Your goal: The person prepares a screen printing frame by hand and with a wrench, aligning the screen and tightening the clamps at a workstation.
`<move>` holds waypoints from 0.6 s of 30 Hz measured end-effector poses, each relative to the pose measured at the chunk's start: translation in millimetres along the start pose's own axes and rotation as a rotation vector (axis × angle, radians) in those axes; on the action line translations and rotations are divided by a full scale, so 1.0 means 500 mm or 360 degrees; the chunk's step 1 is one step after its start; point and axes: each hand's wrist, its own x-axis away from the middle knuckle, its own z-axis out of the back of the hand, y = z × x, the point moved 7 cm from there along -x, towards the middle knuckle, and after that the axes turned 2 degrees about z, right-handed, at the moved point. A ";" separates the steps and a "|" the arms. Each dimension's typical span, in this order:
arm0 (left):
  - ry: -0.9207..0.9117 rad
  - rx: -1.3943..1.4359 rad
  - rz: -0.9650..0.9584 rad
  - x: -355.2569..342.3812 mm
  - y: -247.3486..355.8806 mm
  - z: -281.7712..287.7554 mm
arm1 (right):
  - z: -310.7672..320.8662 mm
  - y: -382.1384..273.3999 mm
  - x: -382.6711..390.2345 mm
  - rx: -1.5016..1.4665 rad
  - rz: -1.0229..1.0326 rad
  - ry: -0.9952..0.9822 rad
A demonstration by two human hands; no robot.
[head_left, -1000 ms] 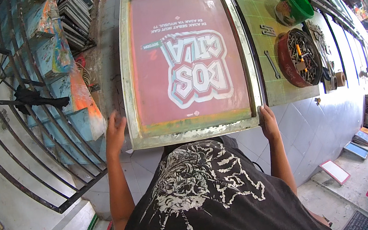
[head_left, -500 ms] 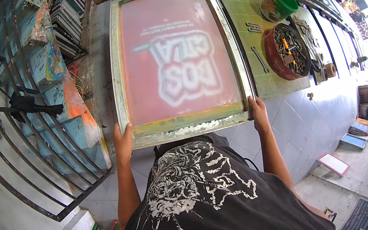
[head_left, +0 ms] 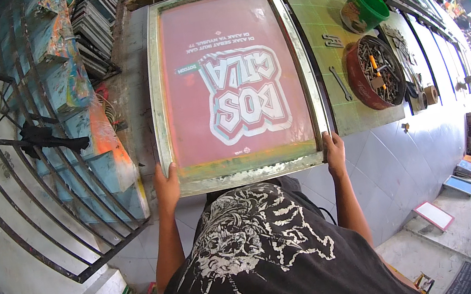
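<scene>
Clock on view centre. Black cloth (head_left: 56,139) on grille (head_left: 115,249), 9. Left hand (head_left: 167,184), 8, gripping left edge of framed screen (head_left: 234,90), which sits at 12. Right hand (head_left: 335,153), 3, holding right edge. Wrench (head_left: 341,84), red tin (head_left: 360,82), 2.

Hidden, cropped
My left hand (head_left: 166,184): fingertips hidden at frame (head_left: 251,174); shirt (head_left: 244,259) cut by lower edge; tub (head_left: 362,87) bits (head_left: 363,64) too small to tell.

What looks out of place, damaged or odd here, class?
The pale rectangular frame looks worn: its lower edge is patchy and stained. The white block lettering on its reddish rectangular panel appears upside down to the person. At left, a crumpled black cloth hangs untidily over black metal bars.
</scene>
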 end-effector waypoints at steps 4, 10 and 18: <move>-0.0034 0.0095 -0.0020 -0.002 -0.016 -0.002 | -0.015 -0.008 0.004 -0.0163 -0.0051 -0.0013; -0.0071 0.0165 0.0058 0.008 0.031 0.008 | 0.002 0.013 -0.003 -0.0232 -0.0115 -0.0069; -0.0033 0.0149 -0.0003 0.009 0.029 0.007 | -0.013 -0.020 0.007 -0.0264 -0.0093 0.0009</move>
